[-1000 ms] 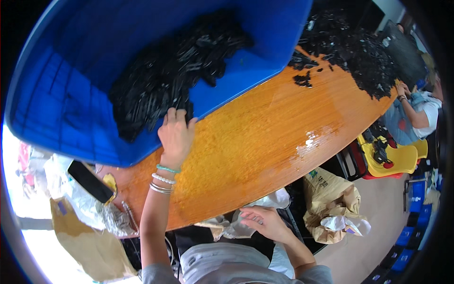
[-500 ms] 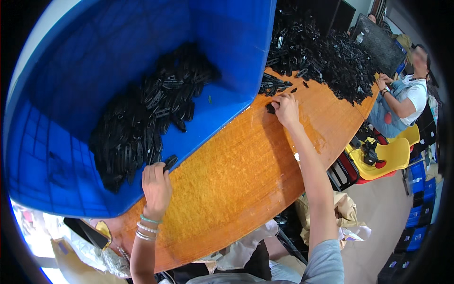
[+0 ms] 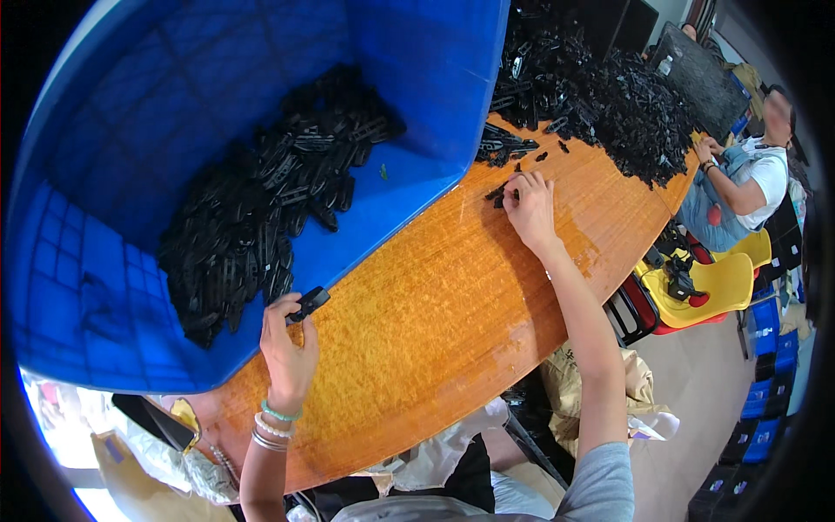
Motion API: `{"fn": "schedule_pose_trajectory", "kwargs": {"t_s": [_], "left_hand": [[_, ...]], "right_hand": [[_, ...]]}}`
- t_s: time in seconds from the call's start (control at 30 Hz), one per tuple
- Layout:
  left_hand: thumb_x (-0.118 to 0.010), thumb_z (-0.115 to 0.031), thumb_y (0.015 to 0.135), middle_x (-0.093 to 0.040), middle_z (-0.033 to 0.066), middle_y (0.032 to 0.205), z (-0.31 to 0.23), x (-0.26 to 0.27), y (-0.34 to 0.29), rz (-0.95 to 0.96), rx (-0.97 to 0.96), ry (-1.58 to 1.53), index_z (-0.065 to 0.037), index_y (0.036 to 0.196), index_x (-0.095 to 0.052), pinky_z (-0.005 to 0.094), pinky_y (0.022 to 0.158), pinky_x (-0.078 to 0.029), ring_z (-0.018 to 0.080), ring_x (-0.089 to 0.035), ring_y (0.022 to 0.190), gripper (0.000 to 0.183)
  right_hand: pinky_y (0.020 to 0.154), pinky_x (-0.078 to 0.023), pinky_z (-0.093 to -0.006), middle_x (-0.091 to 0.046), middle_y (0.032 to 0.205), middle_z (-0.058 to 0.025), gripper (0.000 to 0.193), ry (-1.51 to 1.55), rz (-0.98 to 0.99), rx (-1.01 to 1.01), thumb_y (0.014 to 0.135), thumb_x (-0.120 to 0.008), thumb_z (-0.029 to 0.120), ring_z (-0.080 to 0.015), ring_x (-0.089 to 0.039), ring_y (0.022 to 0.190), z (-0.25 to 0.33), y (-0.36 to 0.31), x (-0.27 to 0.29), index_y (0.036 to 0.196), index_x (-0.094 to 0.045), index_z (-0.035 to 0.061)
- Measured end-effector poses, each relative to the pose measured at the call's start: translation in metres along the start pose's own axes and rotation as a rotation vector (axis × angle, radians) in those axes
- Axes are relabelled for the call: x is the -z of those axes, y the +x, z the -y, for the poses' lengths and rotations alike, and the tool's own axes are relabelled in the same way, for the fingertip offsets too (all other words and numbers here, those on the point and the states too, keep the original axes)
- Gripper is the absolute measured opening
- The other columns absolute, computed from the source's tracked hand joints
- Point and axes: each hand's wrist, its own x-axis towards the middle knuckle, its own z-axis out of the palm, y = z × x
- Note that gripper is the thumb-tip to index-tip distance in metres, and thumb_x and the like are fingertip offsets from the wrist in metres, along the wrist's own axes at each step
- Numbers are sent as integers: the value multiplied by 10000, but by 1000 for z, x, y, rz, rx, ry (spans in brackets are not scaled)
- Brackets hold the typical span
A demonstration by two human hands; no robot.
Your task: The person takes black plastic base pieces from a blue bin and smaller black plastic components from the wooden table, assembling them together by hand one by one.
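My left hand (image 3: 290,357), with bracelets at its wrist, is closed on a black plastic part (image 3: 310,302), held between thumb and fingers over the table beside the blue bin's near edge. Many similar long black parts (image 3: 261,196) lie heaped inside the blue bin (image 3: 426,187). My right hand (image 3: 532,213) is at the table, fingers bent together in a pinch. Small black pieces (image 3: 497,196) lie at its fingertips. Whatever the fingers grip is too small to make out.
A large pile of small black parts (image 3: 626,122) covers the far end of the orange-brown wooden table (image 3: 409,322). Another person (image 3: 748,183) sits at the far right, hands at the table edge. A yellow chair (image 3: 726,283) and crumpled brown paper (image 3: 639,387) are at the right.
My left hand has turned, so more of the black part shows above its fingers. My right hand has shifted slightly, and more small black pieces show on the table beside it.
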Motion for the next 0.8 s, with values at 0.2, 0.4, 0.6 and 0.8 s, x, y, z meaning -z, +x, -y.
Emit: {"fn": "schedule_pose_trajectory", "kwargs": {"t_s": [0.2, 0.4, 0.6, 0.8], "left_hand": [[-597, 110, 694, -583, 160, 966, -34, 26, -27, 70, 96, -114, -12, 920, -465, 334, 734, -467, 285, -578, 826, 289], [-609, 115, 685, -590, 148, 968, -43, 40, -52, 27, 132, -189, -21, 927, -469, 295, 713, -465, 239, -579, 804, 311], [-618, 104, 690, -598, 134, 944, -53, 42, -68, 104, 237, -264, -14, 921, -488, 283, 698, -463, 221, -579, 798, 291], [-622, 87, 683, -580, 122, 925, -71, 33, -74, 240, 224, -259, -7, 910, -555, 284, 711, -474, 218, -582, 803, 255]], "right_hand": [[723, -335, -378, -551, 806, -60, 191, -31, 54, 57, 634, -637, -10, -253, -498, 819, 17, -24, 23, 746, -511, 78], [732, -343, -396, -541, 831, -60, 205, -61, 125, 78, 641, -649, 16, -251, -501, 815, 67, -73, 95, 777, -506, 73], [750, -347, -412, -551, 850, -70, 199, -27, 237, -66, 669, -668, 48, -255, -510, 841, 91, -131, 127, 800, -519, 60], [741, -361, -392, -555, 862, -85, 286, -7, 178, -91, 688, -661, 12, -255, -518, 820, 97, -141, 129, 941, -531, 38]]}}
